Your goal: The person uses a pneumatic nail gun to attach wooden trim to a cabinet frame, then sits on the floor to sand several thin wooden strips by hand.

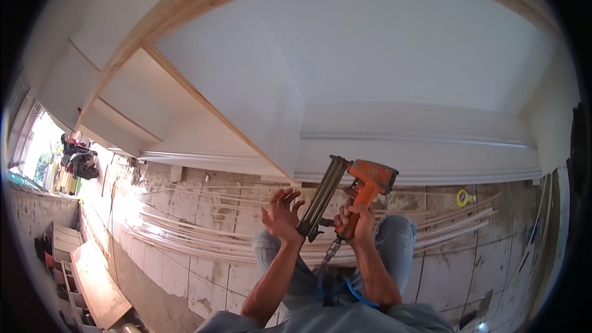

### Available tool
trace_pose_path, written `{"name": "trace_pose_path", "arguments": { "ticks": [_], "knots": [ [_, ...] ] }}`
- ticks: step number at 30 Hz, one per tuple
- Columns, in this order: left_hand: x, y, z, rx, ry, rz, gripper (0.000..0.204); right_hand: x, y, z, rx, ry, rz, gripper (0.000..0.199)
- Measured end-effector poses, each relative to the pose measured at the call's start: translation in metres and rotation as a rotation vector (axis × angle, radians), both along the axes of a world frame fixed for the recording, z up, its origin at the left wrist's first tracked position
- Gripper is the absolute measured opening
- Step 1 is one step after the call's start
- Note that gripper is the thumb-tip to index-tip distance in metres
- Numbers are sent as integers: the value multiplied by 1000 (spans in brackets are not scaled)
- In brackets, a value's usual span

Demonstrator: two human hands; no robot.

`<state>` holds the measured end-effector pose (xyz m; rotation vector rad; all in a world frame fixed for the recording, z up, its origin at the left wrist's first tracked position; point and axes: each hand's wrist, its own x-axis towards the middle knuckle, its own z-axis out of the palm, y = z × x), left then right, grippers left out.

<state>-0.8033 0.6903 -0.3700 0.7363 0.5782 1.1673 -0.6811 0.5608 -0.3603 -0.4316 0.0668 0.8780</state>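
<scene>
Right hand (356, 217) clenched around the orange nail gun (364, 188); left hand (282, 214) spread open, empty. Best keep those fingers away from the muzzle near the white panel (246, 86).

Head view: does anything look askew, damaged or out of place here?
Mostly the floor: thin white trim strips lie loose across stained, dusty tiles, and a yellow tape measure sits among them. The right hand grips an orange nail gun; the left hand is open beside it.
</scene>
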Motion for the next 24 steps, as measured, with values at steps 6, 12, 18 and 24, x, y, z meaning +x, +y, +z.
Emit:
{"name": "trace_pose_path", "arguments": {
  "ticks": [6, 12, 18, 24],
  "knots": [
    [-39, 30, 17, -150, -148, 398, 71, 19, 13, 17, 113, 28, -54, 46],
    [20, 5, 66, 48, -118, 141, 60, -1, 24, 26, 93, 1, -24, 50],
    [-4, 71, 129, 259, 115, -10, 27, -1, 46, 53, 206, 104, 59, 45],
    [53, 150, 279, 173, -268, -256, 28, 4, 90, 85, 622, 331, 161, 50]
  ]
}}
